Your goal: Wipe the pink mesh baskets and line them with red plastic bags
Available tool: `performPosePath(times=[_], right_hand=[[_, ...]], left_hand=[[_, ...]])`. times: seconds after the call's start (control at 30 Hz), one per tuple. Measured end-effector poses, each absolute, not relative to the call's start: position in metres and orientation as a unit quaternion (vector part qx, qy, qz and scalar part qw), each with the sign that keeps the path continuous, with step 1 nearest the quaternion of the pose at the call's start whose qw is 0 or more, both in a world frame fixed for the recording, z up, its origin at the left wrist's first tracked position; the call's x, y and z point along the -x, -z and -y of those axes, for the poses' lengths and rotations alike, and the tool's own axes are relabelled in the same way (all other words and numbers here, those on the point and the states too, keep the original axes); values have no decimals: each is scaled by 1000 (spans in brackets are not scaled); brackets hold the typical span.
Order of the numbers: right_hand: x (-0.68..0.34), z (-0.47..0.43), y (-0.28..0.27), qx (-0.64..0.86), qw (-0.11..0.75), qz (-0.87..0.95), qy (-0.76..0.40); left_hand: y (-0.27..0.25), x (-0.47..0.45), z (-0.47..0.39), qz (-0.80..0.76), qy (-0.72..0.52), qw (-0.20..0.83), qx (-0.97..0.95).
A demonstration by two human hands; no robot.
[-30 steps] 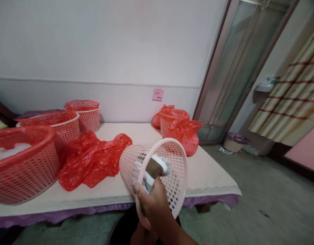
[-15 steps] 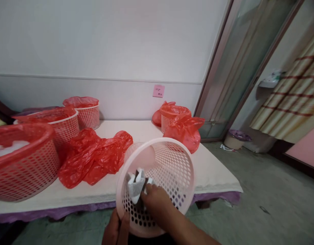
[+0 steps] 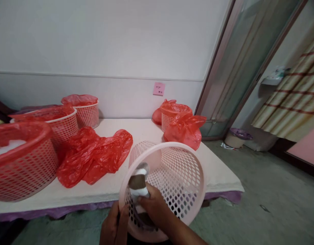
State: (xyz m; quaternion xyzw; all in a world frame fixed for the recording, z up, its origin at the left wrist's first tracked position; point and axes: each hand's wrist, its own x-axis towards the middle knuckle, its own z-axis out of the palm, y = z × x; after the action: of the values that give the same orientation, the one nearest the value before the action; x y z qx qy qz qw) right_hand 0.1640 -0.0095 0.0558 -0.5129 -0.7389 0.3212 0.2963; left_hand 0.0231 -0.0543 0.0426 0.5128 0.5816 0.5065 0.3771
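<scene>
A pale pink plastic basket (image 3: 179, 170) with holes in its wall is tipped so that its mouth faces me. My left hand (image 3: 115, 223) is closed on the basket's rim at the lower left. Inside the basket, my right hand (image 3: 155, 204) grips a striped cloth (image 3: 138, 182) in white, grey and brown. The cloth lies against the left inner wall, and its lower part is partly hidden by the hand. Just beyond the basket to the left, a crumpled red plastic bag (image 3: 95, 156) rests on the white-covered table (image 3: 116, 124).
Red-lined baskets (image 3: 21, 163) stand along the left, the nearest holding something white. At the back right are another red-lined basket (image 3: 167, 119) and a tied red bag (image 3: 184, 134). A pink note (image 3: 159, 88) is on the wall; a bin (image 3: 236, 139) stands on the floor.
The basket has shifted slightly right and turned, showing more of its outer left side. The cloth in my right hand has been drawn out longer, showing its stripes. My left hand keeps the rim.
</scene>
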Motion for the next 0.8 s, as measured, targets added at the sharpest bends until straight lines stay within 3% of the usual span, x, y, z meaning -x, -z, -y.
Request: performPosePath(times=[0.07, 0.13, 0.33, 0.43, 0.6, 0.8], right_hand=[[-159, 24, -75, 468, 366, 706, -385], [-161, 36, -87, 453, 353, 728, -375], [-191, 44, -69, 547, -8, 827, -130], [-217, 38, -72, 578, -71, 812, -46], [-250, 33, -93, 612, -57, 789, 10], [-233, 48, -62, 590, 43, 793, -144]], left_hand=[[-42, -20, 52, -590, -503, 382, -503], [-40, -15, 49, -596, -491, 384, -506], [-37, -7, 47, -599, -500, 378, -499], [-39, -5, 47, -607, -494, 366, -504], [-42, 1, 43, -608, -477, 347, -531], [-52, -2, 47, -613, -477, 337, -532]])
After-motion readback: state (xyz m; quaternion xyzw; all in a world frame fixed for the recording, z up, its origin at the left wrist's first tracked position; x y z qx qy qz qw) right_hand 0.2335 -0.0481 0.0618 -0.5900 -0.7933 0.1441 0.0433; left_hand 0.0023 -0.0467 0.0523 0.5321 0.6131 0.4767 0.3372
